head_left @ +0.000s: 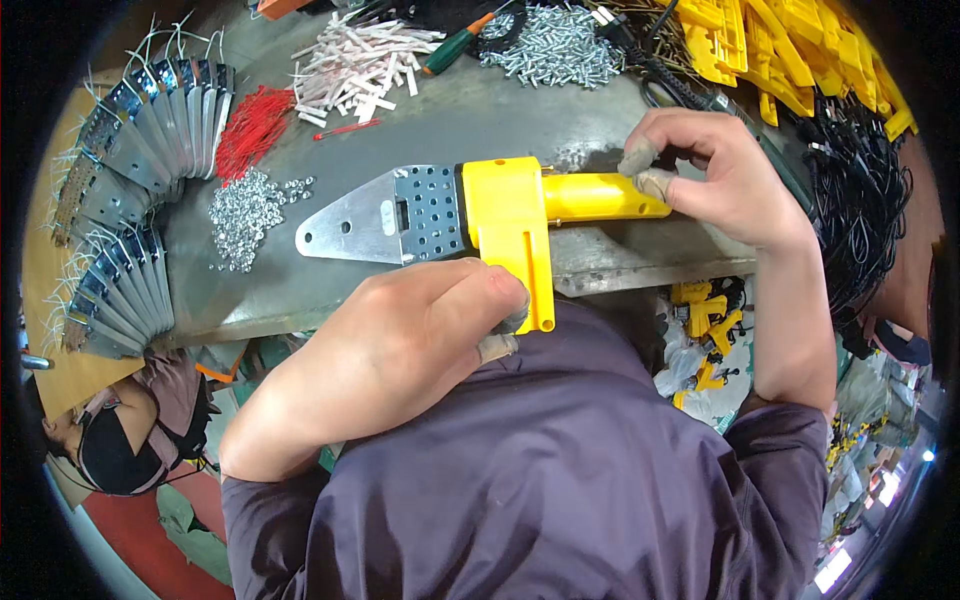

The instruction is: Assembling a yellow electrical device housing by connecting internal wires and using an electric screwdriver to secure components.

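Note:
A pipe welding iron (510, 210) lies across the near part of the bench, with a yellow plastic housing and handle. Its pointed, silvery metal plate (350, 225) is aimed left and has a perforated, bent guard at its base. My left hand (410, 340) is closed round the lower part of the yellow housing, which juts past the bench's front edge. At the right end of the handle, my right hand (715, 170) has thumb and forefinger closed on it. Worn coverings wrap some fingertips. Whether anything small sits between the right fingertips is hidden.
Behind lie white sleeves (355, 60), a screwdriver (458, 45) and screws (553, 48). To the left are red pieces (252, 128), small nuts (245, 215) and fanned metal plates with wires (150, 130). Yellow shells (770, 45) and black cables (855, 200) crowd the right. Another person (130, 430) sits lower left.

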A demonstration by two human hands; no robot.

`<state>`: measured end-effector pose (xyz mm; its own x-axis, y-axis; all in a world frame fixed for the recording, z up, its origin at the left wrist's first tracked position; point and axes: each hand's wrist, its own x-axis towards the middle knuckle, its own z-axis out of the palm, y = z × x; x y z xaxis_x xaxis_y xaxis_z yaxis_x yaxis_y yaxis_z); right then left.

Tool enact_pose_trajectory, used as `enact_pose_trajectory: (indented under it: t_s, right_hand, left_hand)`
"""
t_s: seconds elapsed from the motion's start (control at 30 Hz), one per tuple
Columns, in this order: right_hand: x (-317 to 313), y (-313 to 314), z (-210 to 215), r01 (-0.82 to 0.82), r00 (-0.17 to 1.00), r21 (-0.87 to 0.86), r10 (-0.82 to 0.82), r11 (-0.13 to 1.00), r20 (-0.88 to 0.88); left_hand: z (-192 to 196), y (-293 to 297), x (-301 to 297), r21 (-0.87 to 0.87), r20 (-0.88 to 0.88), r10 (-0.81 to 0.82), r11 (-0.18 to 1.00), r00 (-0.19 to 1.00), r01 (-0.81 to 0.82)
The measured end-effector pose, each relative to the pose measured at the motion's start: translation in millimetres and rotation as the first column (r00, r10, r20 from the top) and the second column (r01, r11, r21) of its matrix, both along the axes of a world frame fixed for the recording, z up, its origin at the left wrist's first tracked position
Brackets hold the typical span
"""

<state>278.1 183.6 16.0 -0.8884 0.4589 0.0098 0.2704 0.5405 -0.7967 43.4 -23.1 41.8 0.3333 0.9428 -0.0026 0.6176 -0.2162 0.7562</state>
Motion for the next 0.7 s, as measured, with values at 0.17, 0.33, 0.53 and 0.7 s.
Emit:
enact_pose_trajectory:
  t_s: [0.17,0.33,0.53,0.7]
  right_hand:
    - [6.8,5.3,-0.3,-0.133,0.99,0.122,0.138,0.984,-0.039]
    - [-8.4,4.0,15.4,0.044,0.981,-0.197,-0.005,0.979,0.192]
    - [-5.0,13.0,20.9,-0.047,0.974,-0.236,0.097,0.971,0.206]
    - [-4.4,19.4,18.6,-0.156,0.966,-0.176,0.188,0.972,0.178]
  left_hand:
    - [-4.3,3.3,5.4,0.038,-0.009,0.018,0.999,1.0,-0.018]
    - [-2.5,4.2,8.6,-0.056,0.051,0.085,0.995,0.995,-0.082]
    - [-10.6,4.1,5.3,-0.075,0.107,0.097,0.993,0.989,-0.09]
    - [-9.5,4.2,5.2,-0.134,0.117,0.113,0.986,0.987,-0.097]
